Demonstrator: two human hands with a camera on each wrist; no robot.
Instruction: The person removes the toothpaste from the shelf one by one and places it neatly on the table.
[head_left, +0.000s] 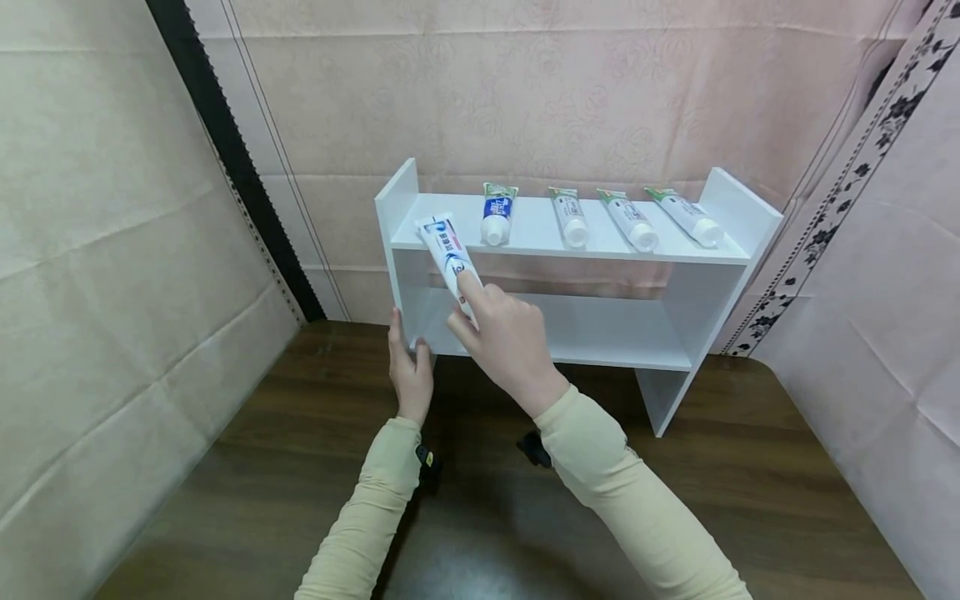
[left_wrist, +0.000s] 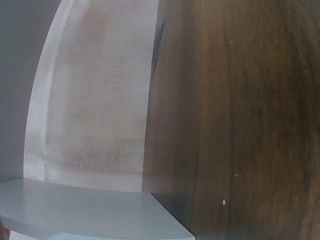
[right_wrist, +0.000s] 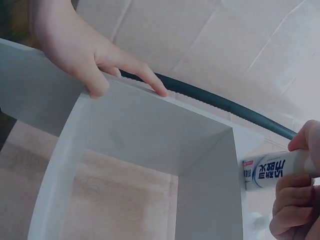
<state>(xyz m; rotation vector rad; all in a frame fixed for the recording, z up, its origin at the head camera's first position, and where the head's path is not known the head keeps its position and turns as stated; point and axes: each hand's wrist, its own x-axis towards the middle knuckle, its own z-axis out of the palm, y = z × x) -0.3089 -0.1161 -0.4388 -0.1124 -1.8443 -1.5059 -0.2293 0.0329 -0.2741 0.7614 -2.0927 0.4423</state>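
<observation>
My right hand (head_left: 513, 342) pinches a white toothpaste tube (head_left: 448, 250) with blue lettering. The tube is tilted at the left end of the white shelf unit's (head_left: 600, 321) top board. In the right wrist view the tube's (right_wrist: 267, 171) flat end overlaps the board's edge, and the fingers of the right hand (right_wrist: 295, 205) curl round its other end. Low on the unit, my left hand (head_left: 411, 379) grips the left side panel. Its thumb (right_wrist: 99, 86) lies on the panel's front edge, with the fingers along the outer face.
On the top board lie a blue-and-white tube (head_left: 497, 215) and several white-and-green tubes (head_left: 570, 218), caps toward me. The unit stands on a dark wooden table (head_left: 247, 500). Pale cloth walls (head_left: 555, 100) enclose the back and both sides.
</observation>
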